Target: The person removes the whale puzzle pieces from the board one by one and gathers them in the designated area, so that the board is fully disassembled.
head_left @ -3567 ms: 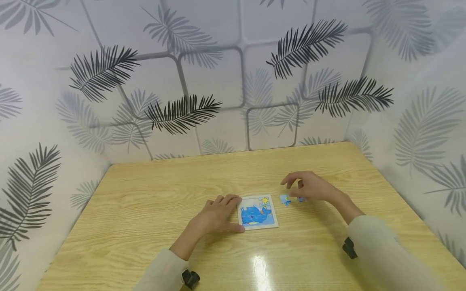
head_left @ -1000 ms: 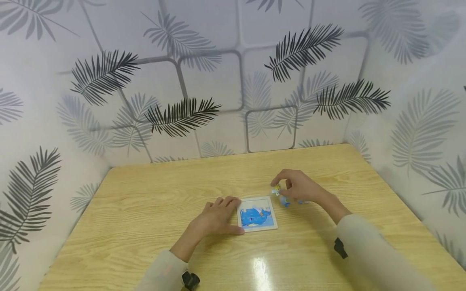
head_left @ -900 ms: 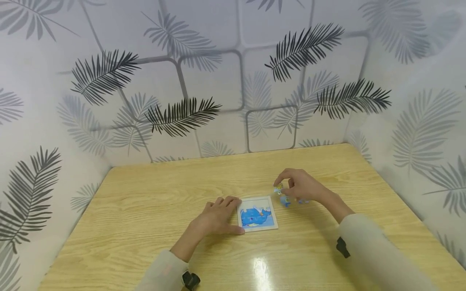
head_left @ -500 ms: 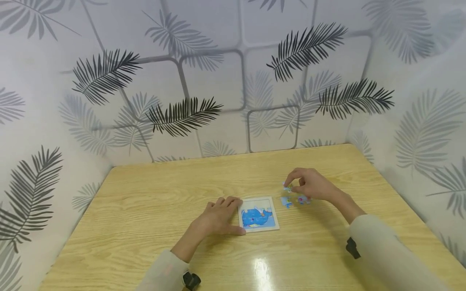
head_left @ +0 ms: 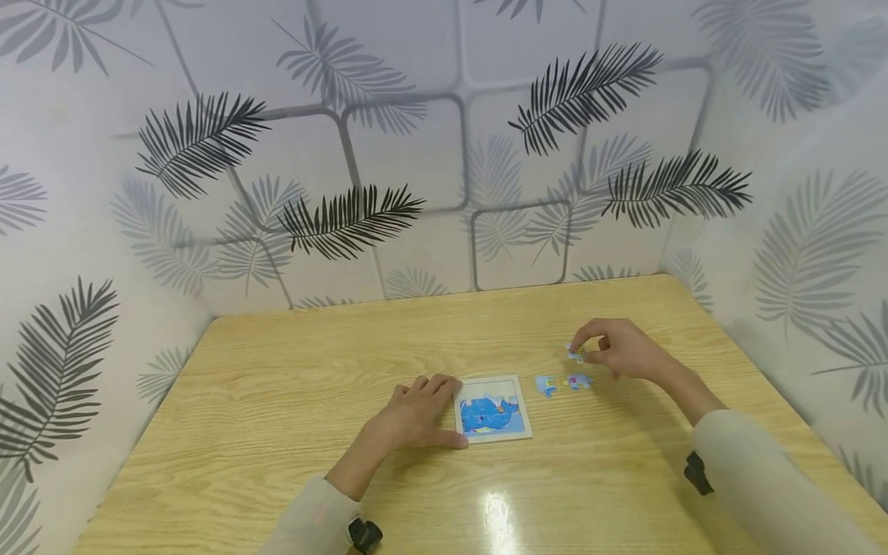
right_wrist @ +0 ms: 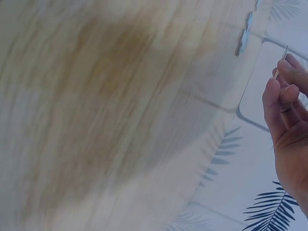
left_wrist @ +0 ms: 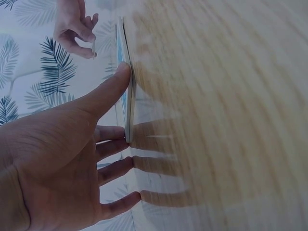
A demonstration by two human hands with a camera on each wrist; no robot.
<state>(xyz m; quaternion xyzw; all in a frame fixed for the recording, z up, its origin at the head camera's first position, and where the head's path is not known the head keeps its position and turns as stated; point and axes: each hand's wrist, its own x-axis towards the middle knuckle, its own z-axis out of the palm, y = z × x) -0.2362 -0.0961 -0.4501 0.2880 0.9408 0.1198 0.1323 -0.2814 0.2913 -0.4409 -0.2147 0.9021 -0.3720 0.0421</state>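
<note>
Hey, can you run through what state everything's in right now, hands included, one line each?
Whale jigsaw: flat on the table, incomplete, blank strip along its far side
Left hand: fingers spread, touching the jigsaw's left side
Right hand: raised, pinching one piece
Pinched piece: off the table
Nearer loose piece to the jigsaw: flat, unplaced
Farther loose piece: flat, unplaced
</note>
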